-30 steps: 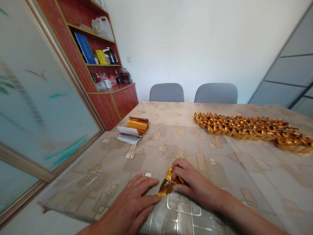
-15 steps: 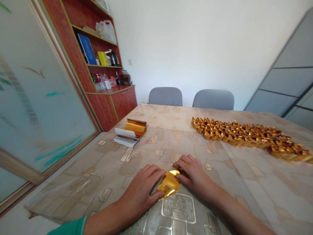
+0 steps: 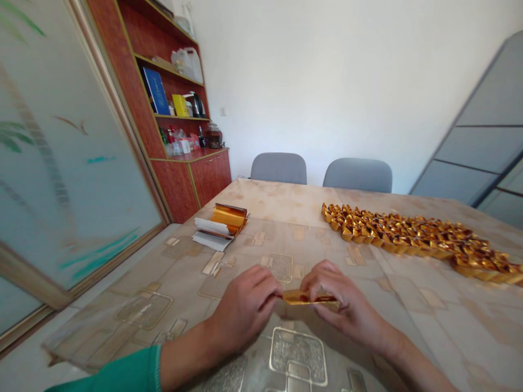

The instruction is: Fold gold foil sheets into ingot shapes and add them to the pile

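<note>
A narrow folded strip of gold foil [image 3: 310, 297] is held level above the table. My left hand [image 3: 245, 307] pinches its left end, and my right hand [image 3: 347, 300] grips its right part, with the fingers covering some of the foil. To the far left lies a stack of white paper and gold foil sheets [image 3: 221, 227], out of reach of both hands. Many small folded gold foil ingots [image 3: 420, 239] stand close together in a long band on the right of the table.
The patterned beige tablecloth [image 3: 281, 204] covers the table. A frosted glass door [image 3: 69, 163] stands at the left, and a red wooden cabinet [image 3: 175, 185] with cluttered shelves is behind it. Two grey chairs [image 3: 318, 173] stand beyond the far edge.
My hands have lifted the foil off the tablecloth and drawn apart. The foil, a crumpled flat piece before, is now a long narrow strip held between them. My view has shifted slightly.
</note>
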{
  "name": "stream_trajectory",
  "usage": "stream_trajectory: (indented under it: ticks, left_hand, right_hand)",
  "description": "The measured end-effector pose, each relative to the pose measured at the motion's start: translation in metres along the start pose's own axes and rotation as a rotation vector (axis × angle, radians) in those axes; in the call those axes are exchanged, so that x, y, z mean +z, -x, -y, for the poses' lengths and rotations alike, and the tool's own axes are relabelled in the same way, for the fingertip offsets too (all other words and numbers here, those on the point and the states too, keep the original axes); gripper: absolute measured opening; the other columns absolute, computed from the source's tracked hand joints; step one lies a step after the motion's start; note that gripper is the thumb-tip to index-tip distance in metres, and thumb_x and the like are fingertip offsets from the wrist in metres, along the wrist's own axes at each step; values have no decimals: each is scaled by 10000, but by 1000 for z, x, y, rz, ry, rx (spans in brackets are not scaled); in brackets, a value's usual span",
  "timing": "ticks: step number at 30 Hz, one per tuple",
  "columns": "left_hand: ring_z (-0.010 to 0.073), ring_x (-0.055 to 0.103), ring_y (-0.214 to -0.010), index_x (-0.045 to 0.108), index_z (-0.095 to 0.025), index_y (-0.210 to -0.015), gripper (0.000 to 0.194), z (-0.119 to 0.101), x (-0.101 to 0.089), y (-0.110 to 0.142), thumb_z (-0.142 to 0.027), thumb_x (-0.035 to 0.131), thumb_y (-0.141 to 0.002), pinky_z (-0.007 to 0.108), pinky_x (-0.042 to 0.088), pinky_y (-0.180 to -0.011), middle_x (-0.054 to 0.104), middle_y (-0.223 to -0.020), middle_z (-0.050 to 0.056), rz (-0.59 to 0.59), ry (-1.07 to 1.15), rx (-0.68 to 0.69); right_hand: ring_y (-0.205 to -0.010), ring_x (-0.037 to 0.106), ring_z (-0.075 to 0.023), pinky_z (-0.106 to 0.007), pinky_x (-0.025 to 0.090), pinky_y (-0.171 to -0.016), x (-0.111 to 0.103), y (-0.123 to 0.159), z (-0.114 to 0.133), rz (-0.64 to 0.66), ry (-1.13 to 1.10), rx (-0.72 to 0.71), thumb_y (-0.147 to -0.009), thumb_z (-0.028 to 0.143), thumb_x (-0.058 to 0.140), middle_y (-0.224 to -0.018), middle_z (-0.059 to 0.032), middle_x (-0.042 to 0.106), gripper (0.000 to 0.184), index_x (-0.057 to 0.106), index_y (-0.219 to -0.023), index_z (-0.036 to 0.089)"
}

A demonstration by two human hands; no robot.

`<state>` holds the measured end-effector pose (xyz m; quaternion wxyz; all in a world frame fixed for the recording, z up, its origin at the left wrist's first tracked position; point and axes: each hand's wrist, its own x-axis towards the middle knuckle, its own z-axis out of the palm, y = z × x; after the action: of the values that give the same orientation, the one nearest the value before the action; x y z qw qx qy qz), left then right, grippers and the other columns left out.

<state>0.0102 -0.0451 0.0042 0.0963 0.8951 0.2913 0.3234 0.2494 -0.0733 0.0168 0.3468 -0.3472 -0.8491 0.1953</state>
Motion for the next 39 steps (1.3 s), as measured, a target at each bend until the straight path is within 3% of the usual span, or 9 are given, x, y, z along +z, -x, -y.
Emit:
stream_trajectory:
  ticks: [2,5,11,17,22,27,31,36,39]
  left_hand:
    - [163,521,-731,605,-174,-789,226,0,5,-2,-142,457,-957,283,401,-644,602,-789,30,-21,-123,146]
    - [162,510,-705,590,-178,-774,237,3,16,5,-183,478,-984,292,392,-616,602,-786,18,65,-243,241]
    - [176,567,-812,635,-193,-970,156,4,14,22,-220,484,-994,291,474,-727,640,-890,40,306,-162,214]
    - [204,587,-957,615,-210,-1163,229,1,0,29,-221,455,-1000,347,493,-878,665,-1071,71,316,-57,207]
    - [245,562,-967,609,-212,-1166,262,-4,2,33,-223,598,-905,391,502,-842,645,-1133,71,405,-49,92]
    - [220,559,-953,589,-188,-1196,284,-5,2,32,-142,541,-920,357,497,-841,655,-1133,71,349,30,87]
    - [200,576,-952,584,-179,-1167,226,-1,-1,29,-147,469,-975,338,484,-879,668,-1096,66,328,106,72]
    - [188,576,-893,576,-170,-1018,144,7,-3,27,-153,441,-969,300,498,-802,644,-983,61,371,171,-30]
    - [193,583,-917,569,-179,-1053,169,8,-2,26,-153,426,-968,306,503,-817,646,-1014,67,387,140,1]
  right_hand:
    - [-881,554,-194,-367,415,-816,-3,3,1,70,63,-1,-825,42,525,-904,-1,670,198,511,-832,239]
    - [-824,535,-184,-347,395,-790,2,8,1,190,170,33,-765,-3,511,-813,15,639,238,511,-804,231]
    - [-835,553,-175,-324,404,-791,9,9,6,347,150,68,-832,57,537,-881,-5,653,179,583,-885,221]
    - [-855,584,-193,-362,407,-827,3,5,15,409,181,92,-912,170,588,-905,-17,685,80,640,-928,230]
    - [-794,574,-203,-382,412,-782,5,6,12,401,295,6,-989,192,465,-865,-40,687,189,643,-937,225]
    - [-770,570,-202,-366,420,-742,6,7,7,380,301,-25,-1014,184,419,-845,-50,682,256,648,-907,222]
    - [-805,579,-189,-346,433,-751,7,6,3,343,192,101,-1019,232,464,-871,-34,674,215,652,-916,225]
    - [-831,592,-173,-310,461,-741,16,7,-7,218,42,276,-989,199,521,-891,-21,665,146,656,-943,229]
    - [-813,598,-169,-301,464,-727,22,6,-12,180,13,335,-969,179,544,-869,-15,669,143,670,-926,231]
